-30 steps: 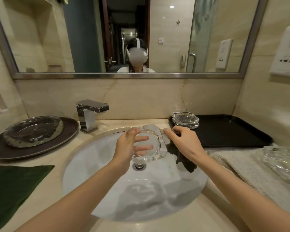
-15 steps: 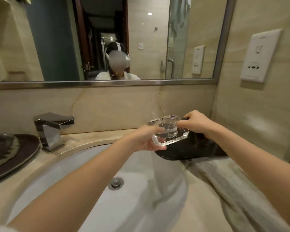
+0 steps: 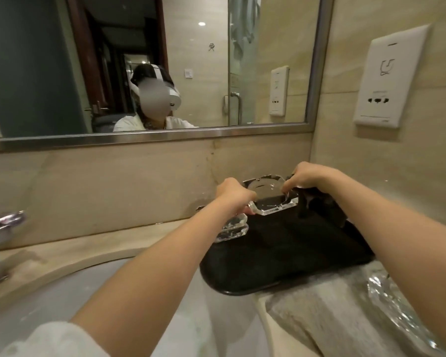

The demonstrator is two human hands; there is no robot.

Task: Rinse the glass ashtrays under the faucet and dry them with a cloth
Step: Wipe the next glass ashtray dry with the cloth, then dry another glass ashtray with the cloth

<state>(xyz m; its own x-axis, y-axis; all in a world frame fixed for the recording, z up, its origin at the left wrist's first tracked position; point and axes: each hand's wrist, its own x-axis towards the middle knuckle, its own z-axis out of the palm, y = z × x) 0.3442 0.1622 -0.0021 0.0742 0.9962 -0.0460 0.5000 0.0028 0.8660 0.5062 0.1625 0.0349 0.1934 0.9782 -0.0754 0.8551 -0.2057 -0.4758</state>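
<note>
Ashtray in hand: glass ashtray (image 3: 271, 199), clear and faceted, held level above the black tray (image 3: 281, 258), near the back wall; whether it touches the tray cannot be told
Left hand: left hand (image 3: 233, 195) grips the ashtray's near-left edge, fingers curled round the rim; knuckles face the camera
Right hand: right hand (image 3: 310, 176) pinches the ashtray's far-right rim with bent fingers; a dark cloth (image 3: 317, 202) hangs under this hand, bunched by the ashtray's right side; whether the fingers also hold it cannot be told
Second ashtray: another glass ashtray (image 3: 231, 229) sits at the tray's left edge, just below the left wrist, partly hidden by the arm
Tray: dark, rounded corners, on the counter right of the sink (image 3: 62, 292); its near edge overhangs the basin rim
Towel: grey towel (image 3: 319, 313) lies on the counter in front of the tray; a blurred glass item (image 3: 397, 305) rests on its right part
Faucet: chrome faucet (image 3: 0, 228) at far left, blurred
Wall: mirror (image 3: 165, 60) above the counter; white socket plate (image 3: 389, 78) on the right wall
</note>
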